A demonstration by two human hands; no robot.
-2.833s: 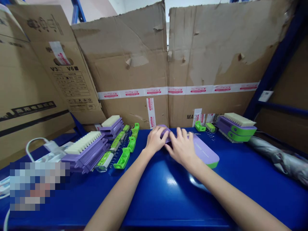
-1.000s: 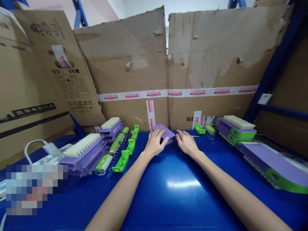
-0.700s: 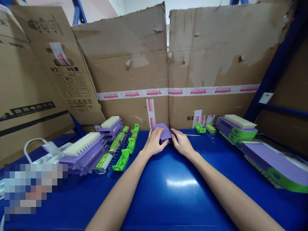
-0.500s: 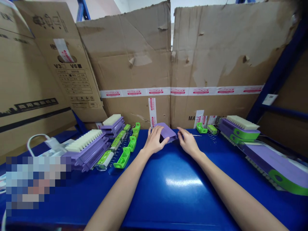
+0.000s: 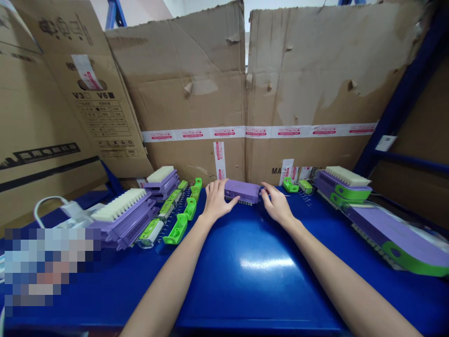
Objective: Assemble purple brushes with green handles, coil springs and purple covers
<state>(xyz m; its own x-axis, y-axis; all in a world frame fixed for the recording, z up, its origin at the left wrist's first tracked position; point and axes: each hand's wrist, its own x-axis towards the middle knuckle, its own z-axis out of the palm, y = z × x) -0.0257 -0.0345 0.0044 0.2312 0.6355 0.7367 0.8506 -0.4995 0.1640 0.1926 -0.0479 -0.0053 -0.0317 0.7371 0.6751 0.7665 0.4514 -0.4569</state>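
A purple brush body [image 5: 242,192] rests bristles down on the blue table [image 5: 245,271], its slotted side facing me. My left hand [image 5: 218,199] grips its left end, with the thumb along the near side and the fingers over the far edge. At the right end of the body is my right hand [image 5: 275,202], its thumb and fingers bent close to the tip; whether it pinches a small part there is too small to tell. A thin metal piece [image 5: 285,195] lies just behind my right hand.
Purple brush bodies [image 5: 122,220], clear-and-green parts [image 5: 150,232], springs and green end caps [image 5: 176,229] line the left. Green-trimmed brushes [image 5: 396,229] lie right, near another green cap [image 5: 290,185]. Cardboard [image 5: 189,103] stands behind; a white plug and cable [image 5: 75,210] sit far left.
The purple body has turned from slanted to lengthwise across the table, showing its slotted side. My left hand has shifted to its left end, and my right hand stays by the right end.
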